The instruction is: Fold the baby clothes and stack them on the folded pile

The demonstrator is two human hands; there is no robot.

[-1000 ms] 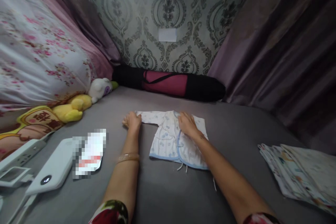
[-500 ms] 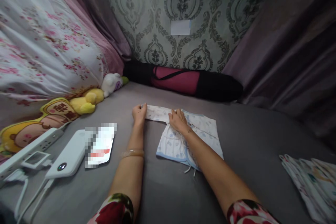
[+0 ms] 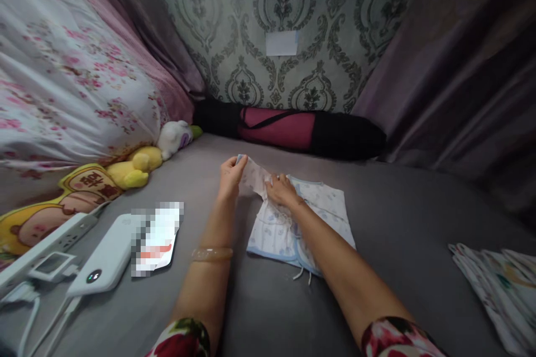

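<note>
A small white baby shirt (image 3: 322, 209) with blue trim lies on the grey bed sheet (image 3: 268, 301). My left hand (image 3: 231, 174) pinches the end of its left sleeve (image 3: 253, 174) and holds it raised off the sheet. My right hand (image 3: 282, 190) lies on the shirt where the sleeve joins the body, fingers closed around the cloth there. A bangle sits on my left wrist.
At left lie a white power bank (image 3: 104, 259), a phone (image 3: 156, 237), a power strip (image 3: 37, 248), and plush toys (image 3: 138, 162) under a floral quilt (image 3: 62, 78). A black and magenta roll bag (image 3: 293, 131) rests against the wall. Folded printed cloths (image 3: 498, 284) lie at right.
My left hand has lifted the sleeve end off the sheet and brought it toward the shirt's body. My right hand has stayed at the sleeve's base.
</note>
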